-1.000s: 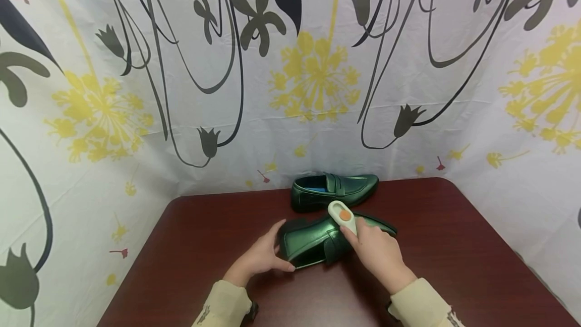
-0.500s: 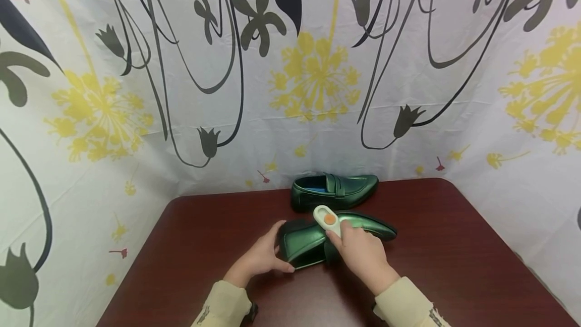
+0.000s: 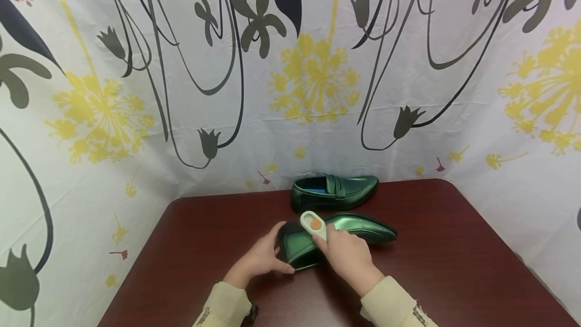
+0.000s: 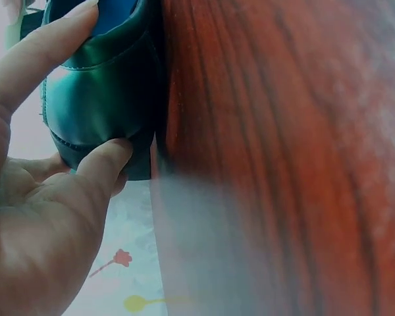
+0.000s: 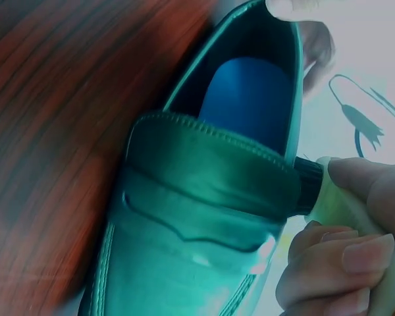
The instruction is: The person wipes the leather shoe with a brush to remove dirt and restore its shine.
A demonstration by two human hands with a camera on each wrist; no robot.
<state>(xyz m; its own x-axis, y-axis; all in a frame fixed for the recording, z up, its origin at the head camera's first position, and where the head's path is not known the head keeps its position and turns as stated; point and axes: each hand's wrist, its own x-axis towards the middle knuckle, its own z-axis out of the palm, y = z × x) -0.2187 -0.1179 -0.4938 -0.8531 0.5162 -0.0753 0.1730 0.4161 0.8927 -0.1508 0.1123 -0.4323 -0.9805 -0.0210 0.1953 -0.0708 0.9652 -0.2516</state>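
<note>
A shiny green loafer (image 3: pixel 367 227) lies on its side on the table, its opening turned toward me. My left hand (image 3: pixel 259 256) grips its heel; in the left wrist view the thumb and fingers (image 4: pixel 105 161) close around the heel part. A brush (image 3: pixel 308 218) with a pale handle and an orange spot is held in my right hand (image 3: pixel 348 255). In the right wrist view its dark bristles (image 5: pixel 309 187) touch the shoe's side near the strap. A blue insole (image 5: pixel 247 99) shows inside.
Behind, a matching green loafer (image 3: pixel 358 189) stands upright near the back edge of the dark red-brown table (image 3: pixel 209 226). White cloth (image 3: pixel 254 155) printed with flowers hangs around the back and sides.
My right hand has moved left with the brush along the loafer's side, from near the front toward the heel. The left hand and both shoes have stayed put.
</note>
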